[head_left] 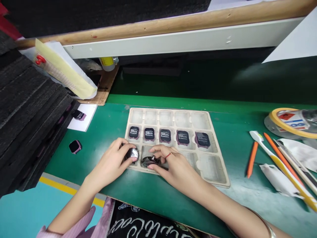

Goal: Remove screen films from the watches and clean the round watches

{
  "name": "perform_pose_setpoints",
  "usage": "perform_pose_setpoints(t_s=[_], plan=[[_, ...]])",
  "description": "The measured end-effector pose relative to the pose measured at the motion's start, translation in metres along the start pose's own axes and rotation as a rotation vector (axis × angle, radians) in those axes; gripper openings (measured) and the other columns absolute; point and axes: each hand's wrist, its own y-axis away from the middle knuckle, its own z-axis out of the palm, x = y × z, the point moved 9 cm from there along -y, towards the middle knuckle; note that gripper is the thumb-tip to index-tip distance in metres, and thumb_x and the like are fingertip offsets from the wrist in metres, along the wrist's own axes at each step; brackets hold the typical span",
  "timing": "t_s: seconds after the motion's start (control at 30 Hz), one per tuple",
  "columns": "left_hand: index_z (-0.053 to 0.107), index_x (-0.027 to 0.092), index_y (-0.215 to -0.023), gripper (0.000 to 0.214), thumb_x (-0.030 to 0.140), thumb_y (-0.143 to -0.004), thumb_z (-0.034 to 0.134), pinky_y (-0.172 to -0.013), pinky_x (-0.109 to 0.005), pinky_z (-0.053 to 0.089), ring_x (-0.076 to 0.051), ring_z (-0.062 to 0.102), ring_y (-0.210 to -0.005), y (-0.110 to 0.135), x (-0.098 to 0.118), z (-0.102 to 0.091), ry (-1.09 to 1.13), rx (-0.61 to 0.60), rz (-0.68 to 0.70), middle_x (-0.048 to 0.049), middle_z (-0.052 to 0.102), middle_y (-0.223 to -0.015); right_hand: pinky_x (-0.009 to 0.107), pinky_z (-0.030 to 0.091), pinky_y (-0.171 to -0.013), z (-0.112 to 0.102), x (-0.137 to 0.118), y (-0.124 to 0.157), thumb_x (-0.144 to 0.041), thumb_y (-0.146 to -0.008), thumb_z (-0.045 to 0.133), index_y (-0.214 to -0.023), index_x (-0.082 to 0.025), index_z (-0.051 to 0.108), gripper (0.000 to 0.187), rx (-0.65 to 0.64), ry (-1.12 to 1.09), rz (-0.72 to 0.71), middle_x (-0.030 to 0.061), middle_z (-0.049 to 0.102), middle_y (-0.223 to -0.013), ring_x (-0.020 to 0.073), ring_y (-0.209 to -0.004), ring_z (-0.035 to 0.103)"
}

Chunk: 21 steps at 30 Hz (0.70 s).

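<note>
A pale plastic tray (170, 110) with rows of compartments lies on the green bench. Its middle row holds several square smartwatches (164, 135) with purple cases and white text on their dark screens. At the front left compartment, my left hand (116, 157) grips a round watch (132, 154) between thumb and fingers. My right hand (170, 162) is closed on a second dark round watch (150, 161), tilted in the neighbouring front compartment. The fingers partly cover both round watches. The compartments of the back row show no watches.
Two more purple watches, one on the green bench (75, 146) and one on white paper (78, 114), sit at left beside stacked black foam (32, 109). At right are a toothbrush (279, 162), an orange pen (252, 159) and a yellow tape roll (274, 116).
</note>
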Motion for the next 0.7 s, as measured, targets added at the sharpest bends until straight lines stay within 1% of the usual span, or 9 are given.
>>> perform_pose_setpoints(t_s=[0.07,0.13,0.2,0.3,0.37,0.47,0.57,0.63,0.7], plan=[[0.061,0.021,-0.115,0.023,0.031,-0.095,0.061,-0.09,-0.035,0.048,-0.021,0.058,-0.101,0.0,-0.002,-0.002,0.054,0.01,-0.035,-0.0053,0.057,-0.113,0.039,0.052,-0.083,-0.006,0.002,0.001,-0.018,-0.087,0.07,-0.11,-0.024,0.061,0.025,0.025,-0.108,0.025,0.0021,0.07,-0.092,0.0218,-0.089,0.066],[0.062,0.021,-0.107,0.02,0.034,-0.092,0.066,-0.076,-0.03,0.047,-0.017,0.058,-0.081,0.0,-0.006,-0.003,0.119,-0.004,-0.097,-0.0016,0.061,-0.098,0.039,0.051,-0.087,-0.016,0.008,0.002,-0.026,-0.091,0.065,-0.105,-0.026,0.064,0.014,0.069,-0.285,0.08,0.0024,0.071,-0.098,0.0214,-0.093,0.066],[0.066,0.022,-0.102,0.019,0.035,-0.089,0.069,-0.067,-0.028,0.043,-0.015,0.054,-0.069,0.0,-0.01,-0.003,0.164,-0.025,-0.157,0.0018,0.063,-0.085,0.037,0.052,-0.087,-0.024,0.018,0.005,-0.034,-0.093,0.063,-0.103,-0.025,0.063,0.013,0.118,-0.509,0.163,0.0027,0.071,-0.098,0.0205,-0.094,0.067],[0.073,0.025,-0.097,0.017,0.036,-0.085,0.073,-0.069,-0.029,0.043,-0.016,0.057,-0.073,-0.002,-0.013,-0.008,0.252,0.011,-0.196,0.0009,0.068,-0.084,0.032,0.056,-0.075,-0.025,0.033,0.012,-0.046,-0.089,0.067,-0.097,-0.024,0.059,0.025,0.131,-0.834,0.3,0.001,0.068,-0.089,0.0163,-0.078,0.066],[0.073,0.022,-0.091,0.015,0.035,-0.084,0.075,-0.078,-0.03,0.046,-0.018,0.062,-0.085,-0.004,-0.009,-0.01,0.403,0.043,-0.187,-0.0019,0.071,-0.092,0.025,0.053,-0.063,-0.025,0.041,0.017,-0.049,-0.083,0.074,-0.092,-0.023,0.058,0.032,0.139,-0.931,0.36,-0.0018,0.063,-0.08,0.0111,-0.065,0.059],[0.064,0.018,-0.086,0.019,0.036,-0.086,0.072,-0.083,-0.031,0.05,-0.018,0.065,-0.09,-0.01,0.005,-0.007,0.754,0.024,-0.18,-0.0058,0.073,-0.1,0.02,0.045,-0.054,-0.028,0.047,0.02,-0.053,-0.081,0.076,-0.091,-0.022,0.062,0.036,0.165,-0.976,0.372,-0.0022,0.061,-0.074,0.0091,-0.061,0.053],[0.05,0.019,-0.083,0.027,0.037,-0.087,0.07,-0.062,-0.025,0.052,-0.012,0.061,-0.069,-0.019,0.026,0.002,1.041,-0.073,-0.186,-0.0073,0.073,-0.102,0.024,0.047,-0.062,-0.031,0.046,0.018,-0.054,-0.085,0.072,-0.093,-0.022,0.063,0.035,0.159,-1.046,0.316,0.0005,0.066,-0.074,0.0128,-0.068,0.059],[0.046,0.02,-0.083,0.031,0.037,-0.086,0.072,-0.049,-0.019,0.044,-0.008,0.052,-0.057,-0.028,0.042,0.008,1.129,-0.168,-0.175,-0.0052,0.073,-0.092,0.026,0.047,-0.06,-0.035,0.046,0.018,-0.052,-0.084,0.074,-0.093,-0.023,0.061,0.032,0.166,-1.083,0.306,0.0008,0.069,-0.077,0.0126,-0.063,0.059],[0.051,0.019,-0.089,0.029,0.041,-0.087,0.07,-0.044,-0.015,0.033,-0.006,0.044,-0.052,-0.037,0.055,0.015,1.196,-0.265,-0.178,-0.0026,0.069,-0.079,0.025,0.042,-0.053,-0.039,0.049,0.019,-0.048,-0.082,0.076,-0.097,-0.023,0.063,0.031,0.184,-1.095,0.326,0.002,0.071,-0.084,0.0104,-0.056,0.053]])
